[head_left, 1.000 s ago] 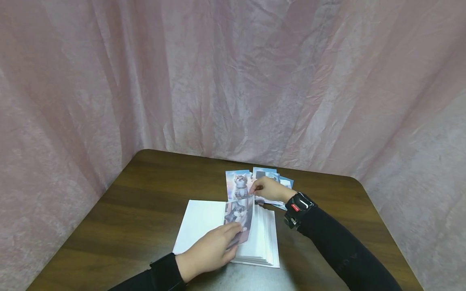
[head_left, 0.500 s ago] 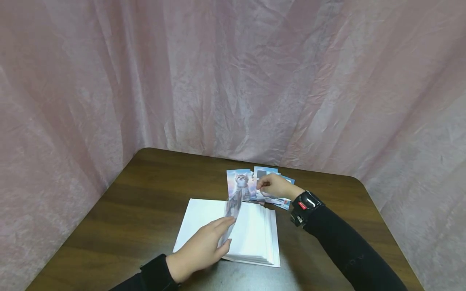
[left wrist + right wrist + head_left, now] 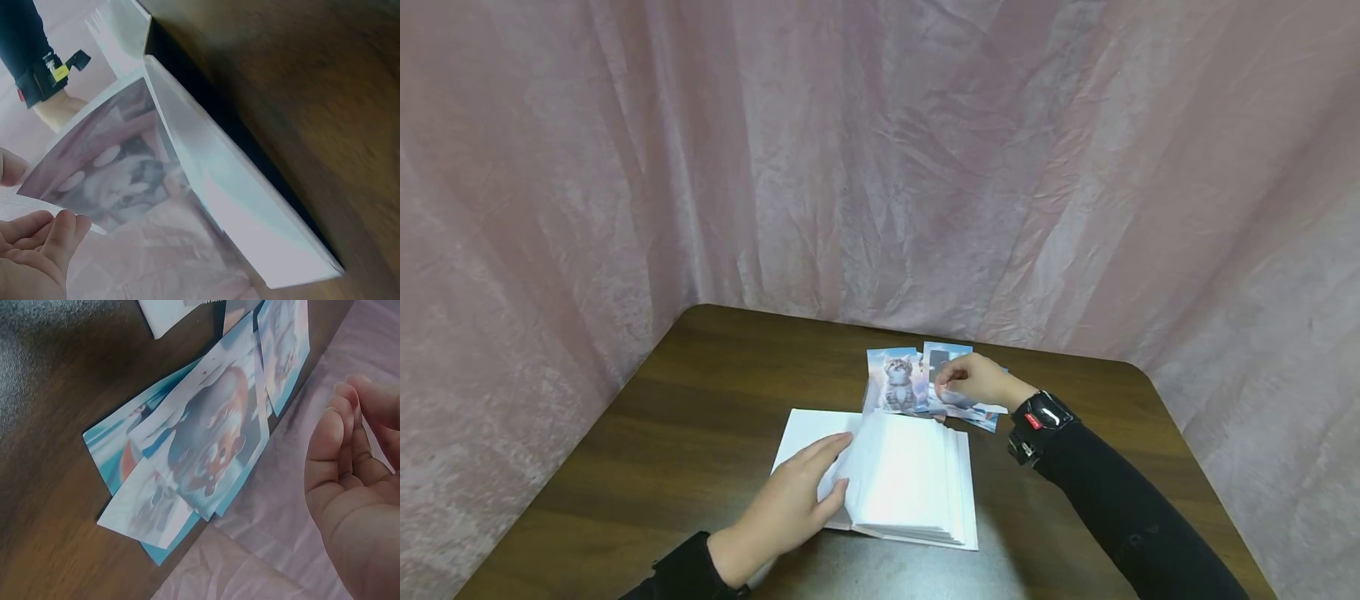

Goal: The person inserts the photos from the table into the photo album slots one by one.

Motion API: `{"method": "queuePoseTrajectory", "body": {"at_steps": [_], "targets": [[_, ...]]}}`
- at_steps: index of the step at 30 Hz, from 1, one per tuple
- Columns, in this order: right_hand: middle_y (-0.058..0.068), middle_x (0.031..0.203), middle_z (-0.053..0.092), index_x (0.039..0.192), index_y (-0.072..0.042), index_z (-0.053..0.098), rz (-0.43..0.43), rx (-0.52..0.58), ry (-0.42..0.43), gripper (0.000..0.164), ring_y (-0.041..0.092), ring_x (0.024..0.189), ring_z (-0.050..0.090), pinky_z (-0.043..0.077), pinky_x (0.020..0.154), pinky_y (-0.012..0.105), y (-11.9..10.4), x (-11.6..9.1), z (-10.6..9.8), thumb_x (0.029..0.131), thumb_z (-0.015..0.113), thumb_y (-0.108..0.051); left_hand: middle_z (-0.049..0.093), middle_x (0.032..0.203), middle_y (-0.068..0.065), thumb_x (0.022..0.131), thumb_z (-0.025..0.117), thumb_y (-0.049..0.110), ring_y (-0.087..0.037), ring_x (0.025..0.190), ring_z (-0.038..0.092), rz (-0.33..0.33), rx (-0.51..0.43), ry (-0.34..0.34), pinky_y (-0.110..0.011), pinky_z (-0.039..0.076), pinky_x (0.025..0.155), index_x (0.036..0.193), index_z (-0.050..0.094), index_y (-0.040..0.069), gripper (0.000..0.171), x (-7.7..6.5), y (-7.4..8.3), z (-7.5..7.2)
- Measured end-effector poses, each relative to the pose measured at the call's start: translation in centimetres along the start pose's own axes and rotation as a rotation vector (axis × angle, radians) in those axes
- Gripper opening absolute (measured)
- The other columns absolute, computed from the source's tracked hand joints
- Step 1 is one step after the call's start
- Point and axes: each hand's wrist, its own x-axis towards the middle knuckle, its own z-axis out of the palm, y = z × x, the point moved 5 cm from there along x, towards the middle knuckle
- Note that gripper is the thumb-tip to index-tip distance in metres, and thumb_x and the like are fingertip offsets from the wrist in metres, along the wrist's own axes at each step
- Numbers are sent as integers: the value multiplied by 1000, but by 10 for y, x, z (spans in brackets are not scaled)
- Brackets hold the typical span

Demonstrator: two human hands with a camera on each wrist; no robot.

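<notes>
A white photo album (image 3: 910, 475) lies spread on the table, its loose page stack on the right. My left hand (image 3: 790, 504) is over the album's left side, fingers extended and thumb apart, beside a turning page. In the left wrist view, that page holds a cat photo (image 3: 125, 169), and my left fingers (image 3: 59, 240) are at its edge. My right hand (image 3: 976, 379) hovers above the loose photos (image 3: 206, 437) with fingers loosely bent. Nothing shows between its fingertips in the right wrist view. The kitten photo (image 3: 898, 382) lies just behind the album.
The photos overlap in a loose pile near the far edge of the brown wooden table (image 3: 760, 358). Behind the table hangs a pink curtain (image 3: 880, 167). A black device is strapped on the right wrist (image 3: 1037, 417).
My left hand has moved left as the page with the cat photo swung over from the right. My right hand has left that page's top corner and shifted slightly right over the loose photos.
</notes>
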Motion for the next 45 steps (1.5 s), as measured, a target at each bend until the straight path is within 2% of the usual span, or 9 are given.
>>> {"method": "queuePoseTrajectory", "body": {"at_steps": [6, 11, 17, 22, 32, 38, 45], "targets": [[14, 116, 69, 110, -1, 72, 13, 19, 19, 17, 31, 113, 62, 52, 93, 47, 4, -5, -5, 98, 61, -5, 61, 135, -14, 87, 75, 9, -24, 117, 64, -17, -14, 61, -39, 54, 94, 137, 58, 0, 54, -8, -8, -10], [13, 114, 69, 110, -1, 72, -6, 4, 38, 17, 29, 109, 63, 53, 91, 46, 9, -9, -10, 98, 60, -5, 62, 135, -15, 87, 75, 10, -26, 116, 65, -70, 9, 52, -40, 54, 93, 134, 60, -1, 51, -15, -18, -15], [15, 113, 69, 106, -7, 74, 1, -35, 65, 16, 26, 101, 63, 54, 85, 42, 19, -11, -15, 98, 60, -7, 62, 134, -16, 87, 76, 12, -30, 122, 61, -188, 59, -28, -45, 51, 97, 130, 62, -2, 48, -26, -33, -16], [19, 109, 68, 109, -2, 72, 22, -11, 76, 18, 23, 96, 63, 54, 83, 41, 26, -13, -17, 98, 59, -6, 62, 132, -22, 87, 76, 13, -35, 121, 60, -244, 97, -103, -49, 51, 98, 128, 62, -6, 47, -33, -43, -13], [18, 106, 68, 114, 3, 70, 63, -17, 107, 21, 21, 91, 62, 53, 80, 39, 39, -15, -21, 98, 60, -7, 62, 128, -28, 85, 79, 18, -40, 120, 60, -297, 111, -218, -53, 49, 99, 124, 63, -10, 50, -40, -56, -4], [13, 108, 65, 119, 2, 67, 95, -22, 128, 25, 26, 97, 62, 53, 84, 43, 50, -19, -23, 99, 59, -10, 59, 131, -30, 85, 80, 20, -42, 122, 58, -334, 88, -295, -56, 46, 101, 125, 61, -11, 55, -43, -62, 4], [21, 115, 63, 126, 6, 62, 126, -16, 150, 32, 34, 104, 60, 52, 87, 48, 59, -22, -23, 96, 59, -8, 56, 133, -32, 85, 80, 22, -45, 122, 56, -325, 93, -318, -58, 45, 102, 127, 60, -13, 58, -45, -64, 7]]}}
